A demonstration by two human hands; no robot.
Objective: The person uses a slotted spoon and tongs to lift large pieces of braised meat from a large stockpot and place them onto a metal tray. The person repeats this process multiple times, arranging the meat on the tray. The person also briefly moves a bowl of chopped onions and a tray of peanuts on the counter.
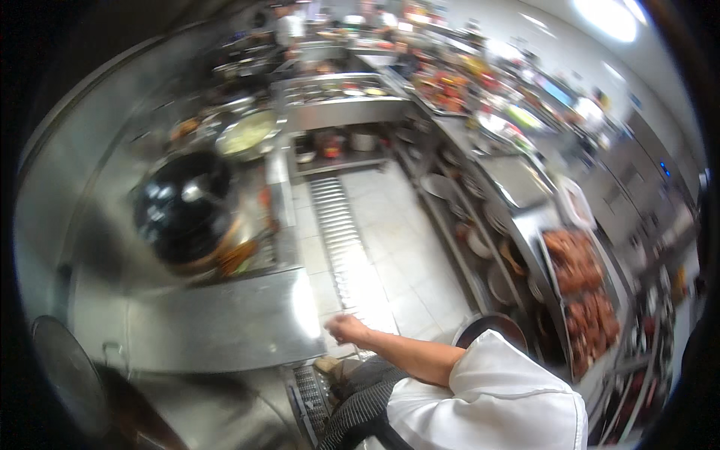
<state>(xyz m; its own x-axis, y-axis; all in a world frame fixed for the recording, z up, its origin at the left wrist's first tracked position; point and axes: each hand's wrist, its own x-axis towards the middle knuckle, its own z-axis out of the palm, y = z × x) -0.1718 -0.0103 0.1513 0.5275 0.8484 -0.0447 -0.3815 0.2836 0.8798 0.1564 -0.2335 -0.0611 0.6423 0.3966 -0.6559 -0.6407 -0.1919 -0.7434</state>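
My right hand point(346, 331) reaches out over the aisle, its fingers loosely curled and slightly blurred. No object shows in it. It is nearest to the front corner of a stainless-steel worktop point(225, 323), apart from it in the picture. Below the hand run a metal floor drain grate point(343, 236) and pale floor tiles point(402, 242). My left hand is out of view. Beyond the worktop, at the left, a large black wok point(185, 208) sits over the range, with a ladle-like metal tool in it.
A wide pan of pale food point(247, 134) stands behind the wok. On the right, a steel counter holds trays of browned meat point(574, 261), with stacked dishes point(498, 216) on shelves beneath. A round pan point(489, 332) is by my sleeve. Blurred people point(289, 25) stand far back.
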